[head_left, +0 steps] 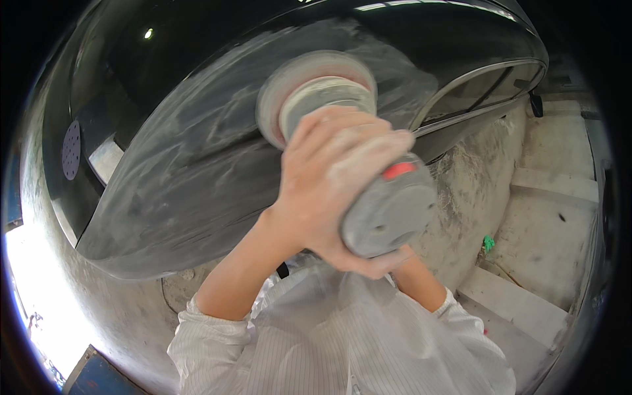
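My left hand (332,174) grips the top of a grey orbital sander (388,207) with a red switch. My right hand (375,262) wraps the sander's rear end from below, mostly hidden behind it. The sander's round pad (309,82) presses flat against a black car body panel (197,164). The panel is dulled with pale sanding dust around the pad. Both forearms come out of white sleeves at the lower edge.
A round perforated sanding disc (71,150) sticks to the panel at the far left. The car's window trim (480,85) runs at the upper right. Dusty concrete floor (559,217) with raised slabs lies to the right, with a small green object (488,243) on it.
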